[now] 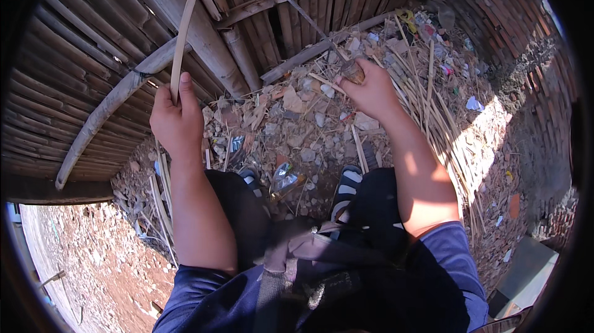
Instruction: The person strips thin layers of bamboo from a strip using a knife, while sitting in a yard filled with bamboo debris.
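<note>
My left hand (177, 113) is closed around a thin, pale bamboo strip (185, 20), which stands upright and runs out past the top edge. The thumb lies along the strip. On the right, my right hand (369, 90) grips a knife (351, 70) by its rounded wooden handle. Its long, narrow blade slants up and left, well apart from the strip. Beneath my right forearm lies a heap of split bamboo strips (440, 129). A few more strips (159, 200) lie beside my left forearm.
A bamboo slat wall (80, 73) with round poles (117, 107) rises ahead and left. At right stands a brick wall (495, 17). Rubble and litter (297, 110) cover the ground around my sandalled feet (346, 190). A crumpled clear plastic piece (283, 178) lies between them.
</note>
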Motion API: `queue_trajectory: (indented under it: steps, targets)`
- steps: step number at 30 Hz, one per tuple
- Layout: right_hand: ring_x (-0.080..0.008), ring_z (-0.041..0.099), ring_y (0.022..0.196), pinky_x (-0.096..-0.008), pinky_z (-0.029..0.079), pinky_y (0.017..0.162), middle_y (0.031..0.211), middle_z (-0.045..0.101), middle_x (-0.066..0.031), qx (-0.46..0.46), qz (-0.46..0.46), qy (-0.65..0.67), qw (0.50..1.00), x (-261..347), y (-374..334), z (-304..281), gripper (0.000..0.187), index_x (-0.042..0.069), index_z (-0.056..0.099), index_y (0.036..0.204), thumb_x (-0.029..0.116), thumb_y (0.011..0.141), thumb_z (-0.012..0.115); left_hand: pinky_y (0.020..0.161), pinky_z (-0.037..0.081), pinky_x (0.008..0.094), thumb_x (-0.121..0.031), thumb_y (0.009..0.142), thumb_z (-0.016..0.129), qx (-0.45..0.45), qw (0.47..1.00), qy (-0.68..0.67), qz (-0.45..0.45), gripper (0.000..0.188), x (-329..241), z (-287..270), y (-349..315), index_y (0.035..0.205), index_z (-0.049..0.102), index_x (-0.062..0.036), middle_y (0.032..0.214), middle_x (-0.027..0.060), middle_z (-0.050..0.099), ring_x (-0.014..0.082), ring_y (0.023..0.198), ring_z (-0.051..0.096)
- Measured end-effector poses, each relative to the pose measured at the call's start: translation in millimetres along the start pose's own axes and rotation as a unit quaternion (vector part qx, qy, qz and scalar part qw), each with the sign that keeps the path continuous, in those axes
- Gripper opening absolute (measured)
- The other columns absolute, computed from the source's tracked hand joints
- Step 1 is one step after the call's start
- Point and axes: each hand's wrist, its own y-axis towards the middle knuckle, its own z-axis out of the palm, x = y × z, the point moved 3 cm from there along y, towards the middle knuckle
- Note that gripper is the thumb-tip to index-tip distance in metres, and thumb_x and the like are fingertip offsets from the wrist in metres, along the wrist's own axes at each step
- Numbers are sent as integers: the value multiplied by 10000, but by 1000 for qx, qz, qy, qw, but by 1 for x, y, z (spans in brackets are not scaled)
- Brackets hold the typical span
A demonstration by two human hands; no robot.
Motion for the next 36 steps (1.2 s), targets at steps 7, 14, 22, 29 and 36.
queue_trajectory:
  steps: [7, 14, 22, 29, 36]
  targets:
    - [-424, 694, 827, -492, 539, 727, 813, 695, -212, 19, -131, -108, 985, 18, -13, 7, 378, 41, 700, 1070, 311, 818, 783, 584, 368, 259, -366, 1109, 546, -143, 958, -241, 68, 405, 17, -7, 5, 851, 546, -53, 716, -38, 498, 62, 666, 415]
    - [-421, 695, 835, -482, 538, 729, 824, 702, -207, 25, -170, -82, 982, 27, -21, 9, 362, 55, 707, 1052, 305, 805, 792, 583, 344, 235, -296, 1123, 512, -54, 936, -337, 84, 312, 6, 5, -8, 935, 564, -53, 734, -49, 490, 38, 669, 421]
    - [-226, 709, 723, -387, 527, 679, 783, 703, -126, -30, -188, -52, 980, 23, -23, 7, 352, -25, 684, 1053, 231, 846, 808, 618, 490, 355, -309, 1031, 646, 6, 996, -85, 31, 265, -4, 8, -8, 1026, 670, -45, 712, 104, 663, 206, 616, 619]
    - [-384, 722, 775, -423, 550, 723, 799, 713, -201, -94, -171, -25, 981, 15, -14, 2, 395, -4, 699, 1060, 295, 827, 810, 703, 527, 466, -354, 1041, 591, 21, 1000, -21, 4, 317, 10, 10, -1, 1047, 670, -47, 759, 182, 690, 405, 741, 692]
    - [-367, 707, 720, -400, 543, 691, 768, 696, -197, -138, -169, 73, 973, 21, -19, -5, 341, -10, 683, 1016, 249, 831, 805, 720, 518, 542, -413, 999, 637, 197, 978, 65, 31, 401, 3, 26, -12, 954, 637, -15, 762, 235, 688, 465, 816, 696]
